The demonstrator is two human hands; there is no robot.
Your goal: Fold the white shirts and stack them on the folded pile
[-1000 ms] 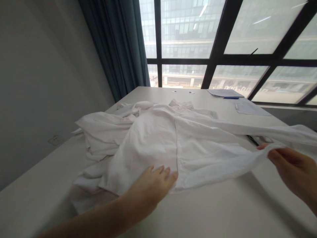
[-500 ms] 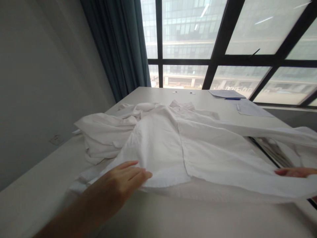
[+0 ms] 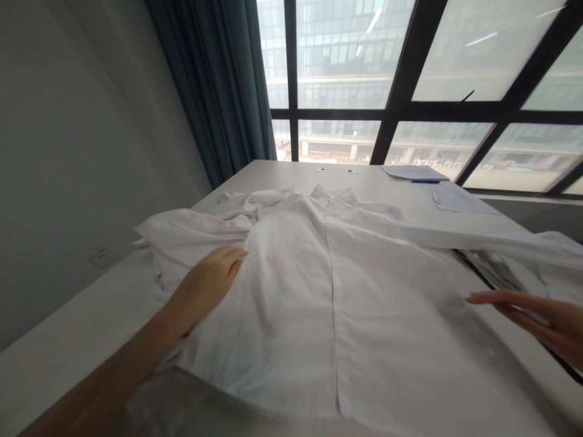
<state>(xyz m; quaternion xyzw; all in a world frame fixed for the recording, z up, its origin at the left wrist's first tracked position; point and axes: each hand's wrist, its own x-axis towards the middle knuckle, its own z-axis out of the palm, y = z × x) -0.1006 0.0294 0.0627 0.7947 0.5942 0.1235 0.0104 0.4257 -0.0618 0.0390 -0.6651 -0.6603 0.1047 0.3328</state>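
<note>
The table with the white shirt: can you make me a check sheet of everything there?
Surface: white table, with the shirt spread over it.
Job's things: white shirt, lying flat, one long sleeve stretched out to the right.
Clutter: two papers, blue pen, dark striped thing under the sleeve.
Hands: left hand flat on the shirt; right hand open at the shirt's edge.
Cables: nothing seen.
Surroundings: grey wall, wall socket, blue curtain, big window.
</note>
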